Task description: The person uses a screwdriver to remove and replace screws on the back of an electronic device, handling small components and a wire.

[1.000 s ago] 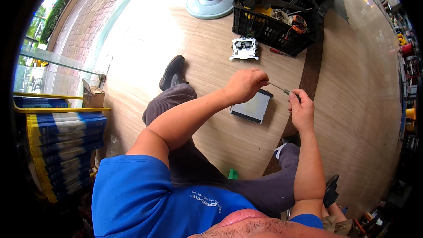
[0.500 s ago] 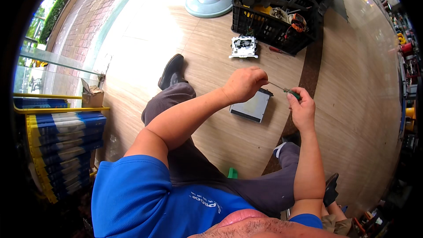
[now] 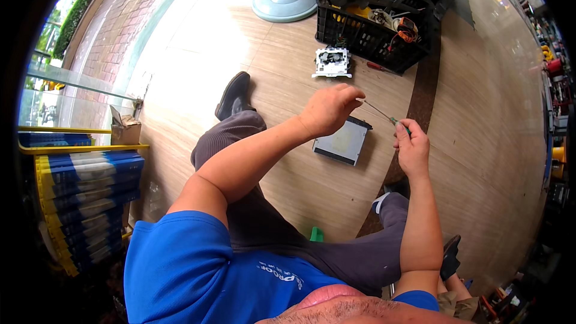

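My right hand (image 3: 413, 147) is closed round the green handle of a screwdriver (image 3: 380, 111), its thin shaft pointing up and left. At the shaft's tip, the fingers of my left hand (image 3: 333, 108) are pinched together; whatever they hold is too small or hidden to make out. Below both hands, a flat silver metal box with a dark front edge (image 3: 341, 141), like a disc drive, lies on the floor. Farther off sits a white frame with a black mechanism (image 3: 332, 63), apart from my hands.
A black crate (image 3: 375, 39) full of tools and parts stands beyond, with a red-handled tool (image 3: 377, 66) by it. Left of it is a round grey stand base (image 3: 284, 1). Blue and yellow packs (image 3: 90, 186) are stacked at left. A green object (image 3: 316, 234) lies between my legs.
My left hand has shifted slightly up and left. The screwdriver is tilted a little more steeply, and my right fingers have moved on its handle.
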Available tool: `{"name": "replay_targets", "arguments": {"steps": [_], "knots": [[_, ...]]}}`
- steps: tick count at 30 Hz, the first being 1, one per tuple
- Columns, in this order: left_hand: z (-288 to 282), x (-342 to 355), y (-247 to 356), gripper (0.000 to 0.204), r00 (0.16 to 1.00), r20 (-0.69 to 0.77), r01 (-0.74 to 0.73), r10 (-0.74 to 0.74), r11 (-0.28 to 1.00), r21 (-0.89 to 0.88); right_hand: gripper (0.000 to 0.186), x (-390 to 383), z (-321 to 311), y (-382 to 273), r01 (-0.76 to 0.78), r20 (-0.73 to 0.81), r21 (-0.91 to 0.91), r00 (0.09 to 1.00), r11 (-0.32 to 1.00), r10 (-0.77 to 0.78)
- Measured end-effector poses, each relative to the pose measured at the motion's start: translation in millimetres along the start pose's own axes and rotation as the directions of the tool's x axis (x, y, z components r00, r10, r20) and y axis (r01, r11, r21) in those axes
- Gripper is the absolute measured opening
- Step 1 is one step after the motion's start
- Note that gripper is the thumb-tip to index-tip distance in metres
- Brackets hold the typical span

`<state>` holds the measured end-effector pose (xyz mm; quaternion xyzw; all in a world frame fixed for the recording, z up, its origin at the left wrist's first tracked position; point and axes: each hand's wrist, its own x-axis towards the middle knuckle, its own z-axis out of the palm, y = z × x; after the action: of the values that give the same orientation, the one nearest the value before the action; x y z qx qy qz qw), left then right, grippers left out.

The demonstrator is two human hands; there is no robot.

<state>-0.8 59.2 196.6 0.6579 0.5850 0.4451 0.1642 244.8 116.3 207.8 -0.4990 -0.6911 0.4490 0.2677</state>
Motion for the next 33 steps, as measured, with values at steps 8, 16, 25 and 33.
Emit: {"name": "replay_targets", "arguments": {"steps": [8,16,25,33], "knots": [[-2.6,-0.8,0.0,0.009,0.996,0.082,-0.048,0.047,0.999,0.008,0.023,-1.3,1.7,-1.1,-0.096,0.101,0.172,0.992,0.98,0.08],[0.1,-2.0,2.7,0.011,0.995,0.089,-0.038,0.034,0.998,0.042,0.02,0.3,5.2,-1.9,-0.102,0.11,0.227,0.991,0.968,0.079],[3.4,-0.1,-1.6,0.015,0.996,0.046,0.075,-0.075,0.997,0.004,0.019,3.3,0.7,0.6,-0.079,0.049,0.252,0.996,0.964,0.069],[1.3,-1.7,2.0,0.013,0.997,0.071,0.005,-0.005,1.0,-0.01,0.02,0.1,3.5,-0.8,-0.087,0.102,0.195,0.992,0.977,0.068]]}}
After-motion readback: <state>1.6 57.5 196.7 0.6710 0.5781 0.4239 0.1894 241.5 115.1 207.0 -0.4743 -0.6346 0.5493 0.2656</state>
